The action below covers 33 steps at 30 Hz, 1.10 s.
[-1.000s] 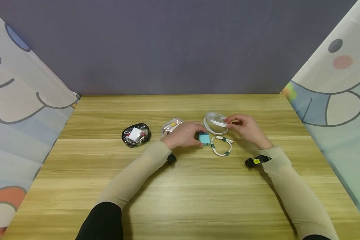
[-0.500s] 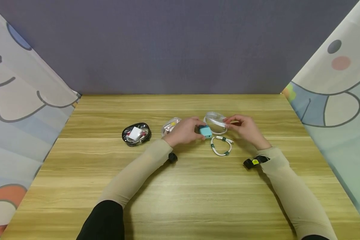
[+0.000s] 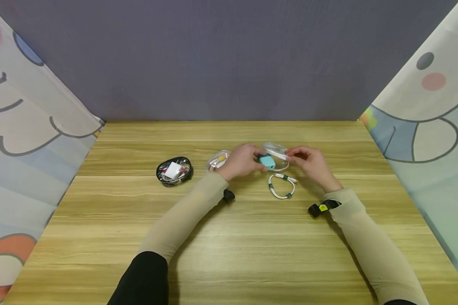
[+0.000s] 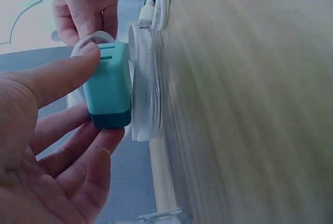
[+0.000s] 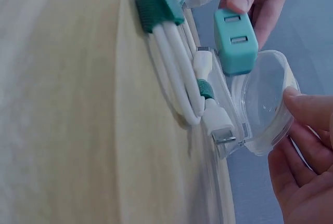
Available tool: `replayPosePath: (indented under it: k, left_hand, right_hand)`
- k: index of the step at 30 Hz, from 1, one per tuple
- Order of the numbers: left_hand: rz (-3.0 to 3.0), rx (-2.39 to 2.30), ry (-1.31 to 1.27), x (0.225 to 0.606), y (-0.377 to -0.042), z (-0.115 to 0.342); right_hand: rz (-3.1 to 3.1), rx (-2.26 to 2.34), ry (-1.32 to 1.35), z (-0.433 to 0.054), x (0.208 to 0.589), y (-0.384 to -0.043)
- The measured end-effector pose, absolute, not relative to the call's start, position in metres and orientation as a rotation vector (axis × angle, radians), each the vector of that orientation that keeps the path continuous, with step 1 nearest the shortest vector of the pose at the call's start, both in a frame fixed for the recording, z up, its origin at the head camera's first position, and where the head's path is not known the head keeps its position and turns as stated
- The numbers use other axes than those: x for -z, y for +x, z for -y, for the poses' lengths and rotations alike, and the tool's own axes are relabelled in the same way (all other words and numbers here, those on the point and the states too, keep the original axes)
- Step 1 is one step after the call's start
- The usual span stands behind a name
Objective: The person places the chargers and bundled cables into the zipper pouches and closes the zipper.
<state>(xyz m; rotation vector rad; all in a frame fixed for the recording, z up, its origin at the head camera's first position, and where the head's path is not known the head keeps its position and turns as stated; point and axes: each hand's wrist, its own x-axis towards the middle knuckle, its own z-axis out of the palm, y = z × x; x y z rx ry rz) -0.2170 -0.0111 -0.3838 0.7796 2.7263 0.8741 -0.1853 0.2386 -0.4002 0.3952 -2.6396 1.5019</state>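
Observation:
My left hand (image 3: 243, 161) pinches a teal USB charger (image 4: 107, 86) between thumb and fingers, above the table. Two USB ports show on its face in the right wrist view. My right hand (image 3: 314, 164) holds the raised lid edge of a clear zip case with white trim (image 5: 263, 104), which stands on the table with its mouth open. The charger is at the left side of that opening. In front of the case lies a coiled white charging cable (image 5: 174, 60) bound with green straps, its metal plug pointing right.
Left of the case, partly behind my left hand, sits another clear case (image 3: 216, 161) with things inside, one of them yellow. Farther left is a black-rimmed clear case (image 3: 174, 171) with a white block on it. A grey panel (image 3: 229, 59) rises behind the wooden table (image 3: 252, 254).
My left hand has lifted the teal charger off the table and carried it right and away from me, up to the clear case. The right hand keeps hold of the lid, nearly still.

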Motion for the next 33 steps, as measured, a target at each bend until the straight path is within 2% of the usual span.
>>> replayPosePath:
  k: [9,15,27,33]
  left_hand:
    - [-2.792,-0.934,0.654,0.389,-0.226,-0.007]
    - [-2.790,-1.023,0.602,0.399,-0.230,-0.015]
    - [-2.802,-0.945,0.587,0.403,-0.234,-0.019]
    - [-2.783,-0.941,0.613,0.401,-0.232,-0.019]
  right_hand:
    - [2.655,-1.477,0.368,-0.238,0.398,-0.184]
    - [2.660,-1.481,0.368,-0.223,0.371,-0.169]
    - [2.656,-1.501,0.374,-0.220,0.364,-0.167]
    - [2.645,-1.526,0.383,-0.230,0.376,-0.173]
